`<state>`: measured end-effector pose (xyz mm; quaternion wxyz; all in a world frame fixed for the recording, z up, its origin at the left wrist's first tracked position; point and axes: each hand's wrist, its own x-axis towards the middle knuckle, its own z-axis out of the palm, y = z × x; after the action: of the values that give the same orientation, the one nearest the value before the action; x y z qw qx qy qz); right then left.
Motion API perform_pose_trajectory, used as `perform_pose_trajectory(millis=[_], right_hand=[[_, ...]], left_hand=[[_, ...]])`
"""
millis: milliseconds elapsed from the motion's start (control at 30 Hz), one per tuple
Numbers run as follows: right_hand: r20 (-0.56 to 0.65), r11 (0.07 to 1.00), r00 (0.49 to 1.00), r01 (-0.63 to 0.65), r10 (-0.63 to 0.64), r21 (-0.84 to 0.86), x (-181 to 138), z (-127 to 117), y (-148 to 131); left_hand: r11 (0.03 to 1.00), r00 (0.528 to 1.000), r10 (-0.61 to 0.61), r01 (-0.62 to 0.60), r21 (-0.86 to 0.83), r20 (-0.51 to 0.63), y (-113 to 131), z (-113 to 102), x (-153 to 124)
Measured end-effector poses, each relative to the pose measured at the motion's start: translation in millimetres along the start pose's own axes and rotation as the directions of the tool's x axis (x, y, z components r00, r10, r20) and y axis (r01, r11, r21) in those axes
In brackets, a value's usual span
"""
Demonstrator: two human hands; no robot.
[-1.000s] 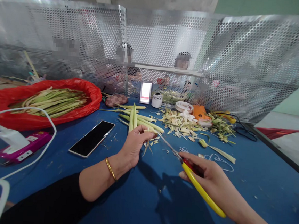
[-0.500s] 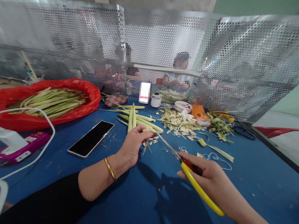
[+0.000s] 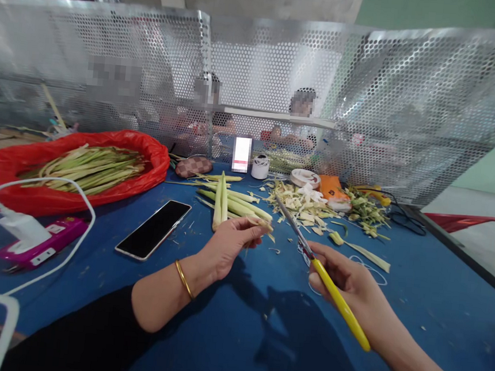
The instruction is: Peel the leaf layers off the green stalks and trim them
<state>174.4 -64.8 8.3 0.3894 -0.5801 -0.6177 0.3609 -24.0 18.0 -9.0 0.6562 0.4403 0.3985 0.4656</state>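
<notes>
My left hand (image 3: 231, 243), with a gold bangle on its wrist, pinches a small pale strip of plant leaf (image 3: 265, 227) between thumb and fingers. Most of that strip is hidden by the fingers. In my right hand (image 3: 344, 272) is a pair of scissors (image 3: 339, 303) with yellow handles. Their blades point away from me towards the trimmings and stand apart from the strip. Just beyond my left hand lie several light green stalks (image 3: 245, 208), with a pointed leafy piece (image 3: 220, 203) across them. A heap of cut trimmings (image 3: 302, 204) is beyond the scissors.
A red plastic bag (image 3: 153, 168) of long leaves stands at the left. Nearer are a phone (image 3: 152, 229) and a purple power strip (image 3: 46, 249) with a white cable. White string (image 3: 374, 269) lies at the right. A perforated metal screen (image 3: 270, 66) rises behind, people beyond it.
The scissors have come away from the strip at my left fingertips, and their blades have swung right and closer together. My left hand has shifted slightly right and turned.
</notes>
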Motion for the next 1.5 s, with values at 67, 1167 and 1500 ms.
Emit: perform_pose_trajectory(millis=[67,1167,1500], right_hand=[[0.022,0.999,1.0,0.022,-0.021,-0.045,-2.4,-1.0,0.6],[0.163,0.798,0.974,0.225,-0.16,-0.56,-6.6,-32.6,5.7],[0.224,0.733,0.949,0.314,-0.221,-0.603,-7.7,-36.3,1.9]], left_hand=[[1.0,1.0,0.007,-0.007,0.024,0.023,-1.2,-2.3,0.4],[0.881,0.942,0.029,-0.182,0.437,0.334,21.5,-3.9,-4.9],[0.934,0.888,-0.03,-0.14,0.33,0.46,20.7,-5.5,-2.5]])
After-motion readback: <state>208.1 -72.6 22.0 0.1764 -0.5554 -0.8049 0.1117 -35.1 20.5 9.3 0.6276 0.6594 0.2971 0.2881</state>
